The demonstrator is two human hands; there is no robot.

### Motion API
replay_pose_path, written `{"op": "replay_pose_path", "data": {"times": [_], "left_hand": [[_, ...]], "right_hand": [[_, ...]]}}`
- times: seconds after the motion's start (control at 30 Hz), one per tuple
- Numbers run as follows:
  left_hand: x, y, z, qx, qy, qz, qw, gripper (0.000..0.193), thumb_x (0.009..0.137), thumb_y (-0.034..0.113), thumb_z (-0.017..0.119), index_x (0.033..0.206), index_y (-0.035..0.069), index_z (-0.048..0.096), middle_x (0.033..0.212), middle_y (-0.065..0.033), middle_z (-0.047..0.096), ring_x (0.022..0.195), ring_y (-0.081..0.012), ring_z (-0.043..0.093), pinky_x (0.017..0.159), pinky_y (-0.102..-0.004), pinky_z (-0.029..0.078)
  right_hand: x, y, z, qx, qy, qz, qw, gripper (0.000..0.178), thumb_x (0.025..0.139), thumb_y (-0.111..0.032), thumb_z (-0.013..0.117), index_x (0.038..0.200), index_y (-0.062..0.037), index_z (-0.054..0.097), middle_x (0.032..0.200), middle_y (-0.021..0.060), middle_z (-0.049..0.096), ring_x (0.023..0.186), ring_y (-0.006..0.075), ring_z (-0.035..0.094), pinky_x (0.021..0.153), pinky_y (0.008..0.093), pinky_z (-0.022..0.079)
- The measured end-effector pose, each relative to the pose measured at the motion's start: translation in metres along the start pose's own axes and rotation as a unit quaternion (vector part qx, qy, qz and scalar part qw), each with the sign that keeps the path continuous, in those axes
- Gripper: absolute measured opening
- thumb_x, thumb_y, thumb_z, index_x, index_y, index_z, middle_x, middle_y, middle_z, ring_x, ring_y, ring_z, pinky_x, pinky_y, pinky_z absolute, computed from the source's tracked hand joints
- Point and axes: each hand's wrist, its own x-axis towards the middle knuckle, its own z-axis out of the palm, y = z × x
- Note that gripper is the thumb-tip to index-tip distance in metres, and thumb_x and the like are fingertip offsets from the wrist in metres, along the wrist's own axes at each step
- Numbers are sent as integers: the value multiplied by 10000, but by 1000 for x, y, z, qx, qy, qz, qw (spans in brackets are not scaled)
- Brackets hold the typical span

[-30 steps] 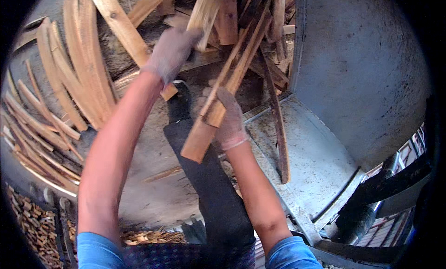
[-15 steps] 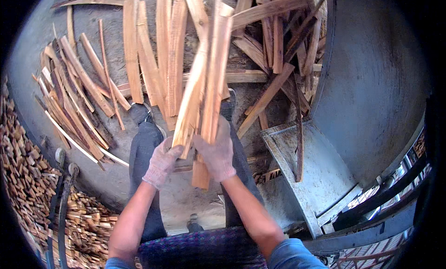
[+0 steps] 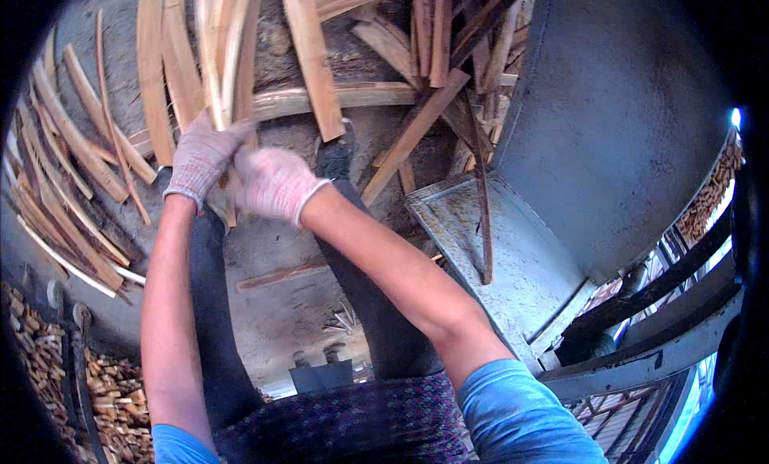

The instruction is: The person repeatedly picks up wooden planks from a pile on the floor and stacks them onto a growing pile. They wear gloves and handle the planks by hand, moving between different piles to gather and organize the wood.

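Observation:
My left hand (image 3: 200, 158), in a pale knitted glove, is closed round the lower ends of a bundle of wooden strips (image 3: 232, 51). My right hand (image 3: 280, 183), gloved alike, is curled against the same ends, close beside the left; its fingers are smeared by motion. The strips stretch away from me, blurred, over longer planks (image 3: 150, 71) on the floor. Another plank (image 3: 308, 55) with a knot lies to the right, its near end at my right foot. A crosswise piece of wood (image 3: 344, 98) runs beneath.
Thin curved offcuts (image 3: 76, 167) are heaped at the left. A tangle of wood pieces (image 3: 448, 39) stands at the far right, beside a large grey metal panel (image 3: 617, 119) and a metal ledge (image 3: 513, 248). More cut wood (image 3: 112, 392) is piled at lower left.
Both hands have swung left and farther from me with the wooden strips, from between my knees to over the planks. The hands are now closer together. The view has shifted to the right.

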Motion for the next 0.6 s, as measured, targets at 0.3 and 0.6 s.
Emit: {"op": "replay_pose_path", "data": {"times": [0.3,0.6], "left_hand": [[-25,-15,24,-323,70,-97,939,208,919,193,656,1040,31,703,741,-19,642,585,-109,607,523,-287,486],[-133,101,89,-441,-235,-27,866,345,896,236,771,1160,38,670,964,-36,663,893,-123,646,797,-303,553]], "right_hand": [[-186,204,-146,-209,152,455,852,625,855,-496,691,1257,-18,672,1178,271,710,1037,439,703,911,518,561],[-178,129,-102,608,302,336,653,338,1008,-427,636,991,-91,668,828,40,646,689,153,610,655,313,525]]}}
